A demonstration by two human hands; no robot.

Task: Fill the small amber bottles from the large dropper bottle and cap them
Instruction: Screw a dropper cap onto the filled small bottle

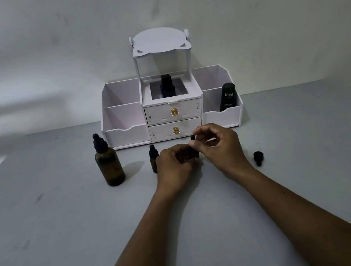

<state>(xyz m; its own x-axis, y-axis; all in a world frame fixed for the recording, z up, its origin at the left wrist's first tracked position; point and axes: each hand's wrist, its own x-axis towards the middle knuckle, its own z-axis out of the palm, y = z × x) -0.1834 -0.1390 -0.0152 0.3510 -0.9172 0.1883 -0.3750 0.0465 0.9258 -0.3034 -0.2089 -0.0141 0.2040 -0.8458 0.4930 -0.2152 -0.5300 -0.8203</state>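
Note:
The large amber dropper bottle [109,166] stands capped at the left of the table. A small amber bottle with a black dropper cap [153,158] stands just left of my hands. My left hand [176,167] is wrapped around another small amber bottle [188,155], mostly hidden by the fingers. My right hand [218,146] pinches the black dropper cap [192,138] on top of that bottle with thumb and forefinger. A loose black dropper cap [258,158] lies on the table to the right.
A white desk organiser [171,108] with two gold-knobbed drawers stands at the back against the wall. It holds a black tube [228,96] in its right compartment and a black box [167,86] in the middle. The grey table [70,230] stretches around my arms.

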